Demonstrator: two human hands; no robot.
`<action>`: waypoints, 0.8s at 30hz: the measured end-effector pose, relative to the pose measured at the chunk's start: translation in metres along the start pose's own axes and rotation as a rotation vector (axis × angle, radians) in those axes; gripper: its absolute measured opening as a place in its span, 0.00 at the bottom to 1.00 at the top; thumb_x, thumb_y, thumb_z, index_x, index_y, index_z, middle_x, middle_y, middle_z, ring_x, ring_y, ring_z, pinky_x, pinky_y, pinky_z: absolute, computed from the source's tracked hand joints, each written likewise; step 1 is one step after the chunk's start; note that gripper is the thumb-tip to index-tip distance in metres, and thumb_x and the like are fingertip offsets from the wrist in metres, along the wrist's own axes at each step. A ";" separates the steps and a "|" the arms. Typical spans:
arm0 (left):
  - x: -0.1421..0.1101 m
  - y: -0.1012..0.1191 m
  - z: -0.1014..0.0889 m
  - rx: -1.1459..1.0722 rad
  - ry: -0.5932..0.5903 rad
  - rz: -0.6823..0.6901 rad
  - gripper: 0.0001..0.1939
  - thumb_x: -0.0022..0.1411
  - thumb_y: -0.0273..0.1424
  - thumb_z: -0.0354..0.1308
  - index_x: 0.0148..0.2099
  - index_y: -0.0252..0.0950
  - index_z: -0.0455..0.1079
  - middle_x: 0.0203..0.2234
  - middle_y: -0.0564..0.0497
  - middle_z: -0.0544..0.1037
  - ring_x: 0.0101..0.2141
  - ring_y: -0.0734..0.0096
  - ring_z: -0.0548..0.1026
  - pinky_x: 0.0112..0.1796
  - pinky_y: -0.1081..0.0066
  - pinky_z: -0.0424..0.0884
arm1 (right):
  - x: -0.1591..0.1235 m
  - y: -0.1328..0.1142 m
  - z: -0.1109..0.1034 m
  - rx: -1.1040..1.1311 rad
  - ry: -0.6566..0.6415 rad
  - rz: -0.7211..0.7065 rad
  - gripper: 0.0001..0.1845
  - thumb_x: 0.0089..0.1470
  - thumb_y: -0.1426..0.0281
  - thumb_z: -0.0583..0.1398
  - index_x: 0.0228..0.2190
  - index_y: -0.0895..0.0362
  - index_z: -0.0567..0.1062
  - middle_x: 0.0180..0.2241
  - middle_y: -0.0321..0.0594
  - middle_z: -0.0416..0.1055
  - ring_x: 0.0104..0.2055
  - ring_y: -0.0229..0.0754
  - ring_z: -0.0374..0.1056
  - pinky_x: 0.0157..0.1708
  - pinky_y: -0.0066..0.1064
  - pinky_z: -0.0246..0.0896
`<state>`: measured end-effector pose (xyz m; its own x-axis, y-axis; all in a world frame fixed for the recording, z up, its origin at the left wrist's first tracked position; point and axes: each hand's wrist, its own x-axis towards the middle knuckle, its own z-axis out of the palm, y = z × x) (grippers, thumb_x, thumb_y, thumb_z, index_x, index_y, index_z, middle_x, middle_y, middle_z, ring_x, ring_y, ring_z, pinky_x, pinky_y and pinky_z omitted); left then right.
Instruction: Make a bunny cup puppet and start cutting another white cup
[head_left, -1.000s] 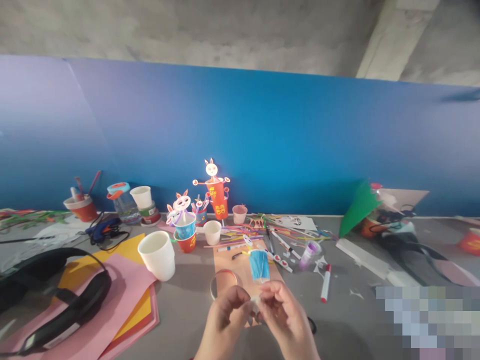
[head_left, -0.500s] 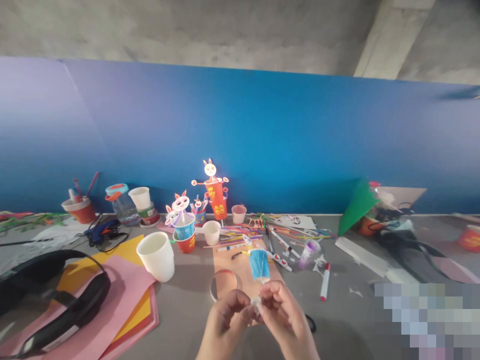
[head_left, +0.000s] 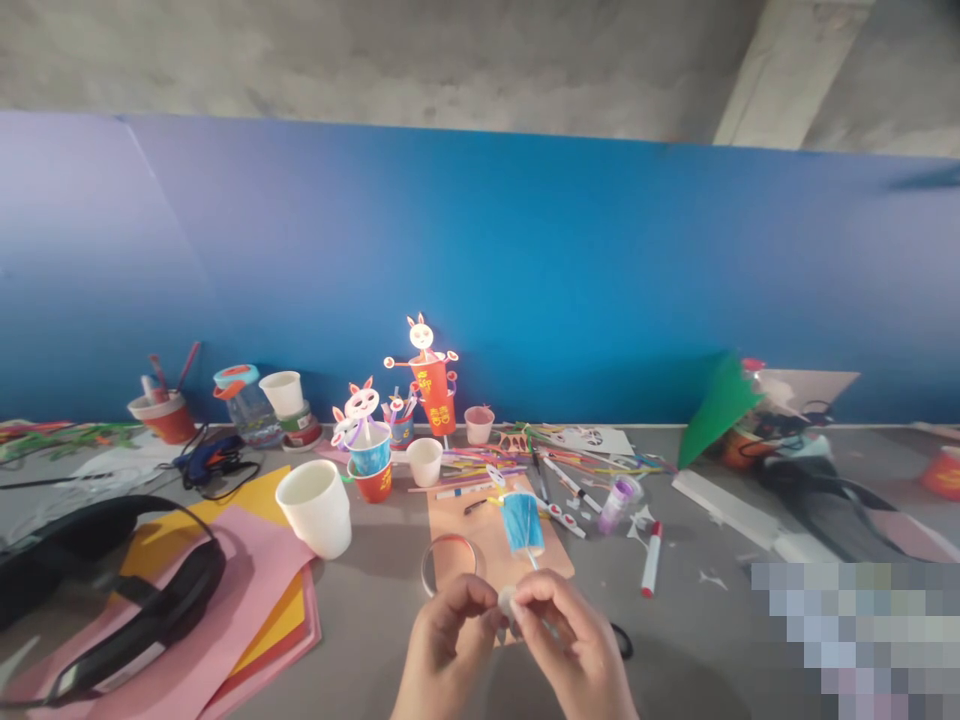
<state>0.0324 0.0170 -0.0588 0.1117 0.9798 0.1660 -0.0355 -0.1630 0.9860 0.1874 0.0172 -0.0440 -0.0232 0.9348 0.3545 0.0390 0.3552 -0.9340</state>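
Note:
My left hand (head_left: 456, 635) and my right hand (head_left: 566, 630) meet low in the middle of the view, fingertips pinched together. Between them is a small whitish round piece (head_left: 507, 600), partly covered by the fingers; its material is unclear. Just beyond my hands, a blue-coloured paper cup (head_left: 523, 522) lies on an orange-tan sheet (head_left: 480, 550), with a white stick at its near end. A clear ring-shaped roll, likely tape (head_left: 448, 565), rests left of the cup. A small white figure (head_left: 495, 477) and a strip with red hearts (head_left: 564, 518) lie near the cup.
White cups (head_left: 313, 508), a black headset (head_left: 142, 600) and coloured paper (head_left: 255, 560) are on the left. Rabbit-faced cup figures (head_left: 431, 385) stand near the blue panel. Coloured sticks (head_left: 487, 470), a purple-filled container (head_left: 619, 503) and a red-capped marker (head_left: 652, 560) lie beyond and to the right.
Both hands stay pinched together, with small finger movements turning the whitish piece. The blue cup shows slightly tilted compared with before, and the view shifts a little.

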 end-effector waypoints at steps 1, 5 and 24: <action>0.000 0.001 0.000 0.014 0.003 0.005 0.12 0.65 0.38 0.58 0.34 0.35 0.71 0.28 0.49 0.77 0.32 0.66 0.74 0.36 0.73 0.70 | 0.000 0.000 0.000 -0.012 -0.003 -0.018 0.14 0.60 0.58 0.61 0.28 0.54 0.75 0.26 0.38 0.73 0.26 0.40 0.71 0.28 0.24 0.67; 0.000 0.008 0.001 0.120 0.022 0.021 0.10 0.64 0.36 0.56 0.33 0.35 0.70 0.27 0.50 0.75 0.32 0.65 0.75 0.35 0.72 0.71 | 0.001 0.004 -0.002 -0.049 -0.017 -0.037 0.11 0.60 0.61 0.62 0.30 0.54 0.76 0.26 0.39 0.75 0.27 0.40 0.73 0.28 0.24 0.68; 0.001 0.026 0.002 0.665 0.120 0.353 0.08 0.65 0.25 0.51 0.33 0.39 0.66 0.28 0.52 0.74 0.30 0.68 0.75 0.33 0.71 0.71 | 0.011 0.006 -0.009 -0.455 -0.189 -0.360 0.10 0.61 0.79 0.55 0.36 0.51 0.69 0.38 0.38 0.76 0.38 0.41 0.74 0.37 0.27 0.68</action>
<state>0.0333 0.0136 -0.0327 0.0943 0.8561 0.5081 0.5611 -0.4673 0.6833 0.1967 0.0298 -0.0454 -0.2897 0.7526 0.5913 0.4177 0.6552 -0.6294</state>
